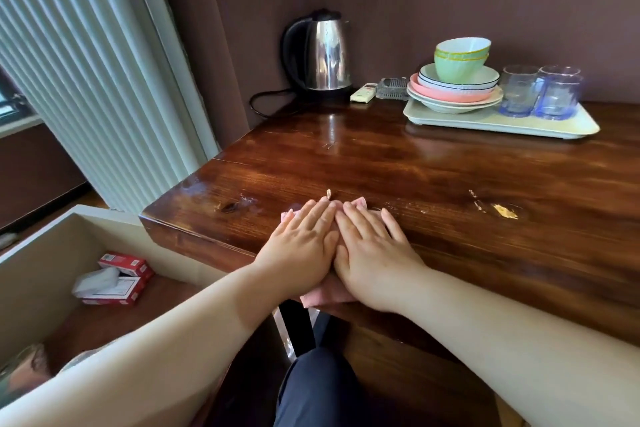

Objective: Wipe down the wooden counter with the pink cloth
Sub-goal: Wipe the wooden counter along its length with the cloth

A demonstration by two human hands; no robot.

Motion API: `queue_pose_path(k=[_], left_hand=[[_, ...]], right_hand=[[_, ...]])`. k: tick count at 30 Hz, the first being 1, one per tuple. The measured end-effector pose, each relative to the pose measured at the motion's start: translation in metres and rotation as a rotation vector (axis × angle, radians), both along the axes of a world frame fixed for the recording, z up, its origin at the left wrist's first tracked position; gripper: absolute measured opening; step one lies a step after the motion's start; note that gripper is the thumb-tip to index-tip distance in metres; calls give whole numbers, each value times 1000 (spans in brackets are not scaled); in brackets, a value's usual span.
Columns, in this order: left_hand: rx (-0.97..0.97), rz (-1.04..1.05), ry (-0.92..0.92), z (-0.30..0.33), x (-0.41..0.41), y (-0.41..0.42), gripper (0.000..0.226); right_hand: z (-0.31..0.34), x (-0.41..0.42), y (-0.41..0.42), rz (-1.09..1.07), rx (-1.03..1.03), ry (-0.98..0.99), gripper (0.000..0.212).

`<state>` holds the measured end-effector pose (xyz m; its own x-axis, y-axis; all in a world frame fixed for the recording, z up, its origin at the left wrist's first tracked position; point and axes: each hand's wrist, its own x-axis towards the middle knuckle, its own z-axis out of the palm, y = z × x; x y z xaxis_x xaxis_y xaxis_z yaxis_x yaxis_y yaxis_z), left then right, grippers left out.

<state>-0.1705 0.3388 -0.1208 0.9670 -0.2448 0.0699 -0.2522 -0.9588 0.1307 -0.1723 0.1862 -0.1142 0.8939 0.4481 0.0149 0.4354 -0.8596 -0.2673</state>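
Note:
My left hand (299, 244) and my right hand (372, 248) lie flat side by side, fingers straight, pressing the pink cloth (327, 295) onto the dark wooden counter (450, 184) near its front left corner. Most of the cloth is hidden under the hands; pink edges show past the fingertips and at the counter's front edge below the wrists. A small pale crumb (329, 193) lies just beyond the fingertips. Light scuffs and a yellow chipped patch (505, 211) mark the wood to the right.
At the back stand a steel kettle (323, 52) with its cord, a white remote (363, 92), a glass ashtray (393, 88) and a pale tray (502, 121) with stacked bowls, plates and blue glasses. An open box (69, 267) with red tissue packs sits lower left.

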Motion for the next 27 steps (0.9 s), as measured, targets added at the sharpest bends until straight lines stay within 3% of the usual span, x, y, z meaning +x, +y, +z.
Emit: queue_pose_path(k=[5, 11, 16, 24, 27], left_hand=[[29, -15, 94, 15, 27, -17, 54], [17, -65, 50, 4, 11, -25, 55], [151, -120, 72, 15, 27, -31, 53], [47, -111, -19, 3, -5, -41, 54], [7, -94, 67, 13, 10, -48, 54]], right_hand=[[13, 21, -6, -79, -39, 72, 61], [1, 0, -20, -88, -24, 14, 63], [10, 15, -17, -145, -30, 77, 61], [-3, -18, -40, -110, -3, -17, 63], [6, -3, -37, -141, -18, 43, 62]])
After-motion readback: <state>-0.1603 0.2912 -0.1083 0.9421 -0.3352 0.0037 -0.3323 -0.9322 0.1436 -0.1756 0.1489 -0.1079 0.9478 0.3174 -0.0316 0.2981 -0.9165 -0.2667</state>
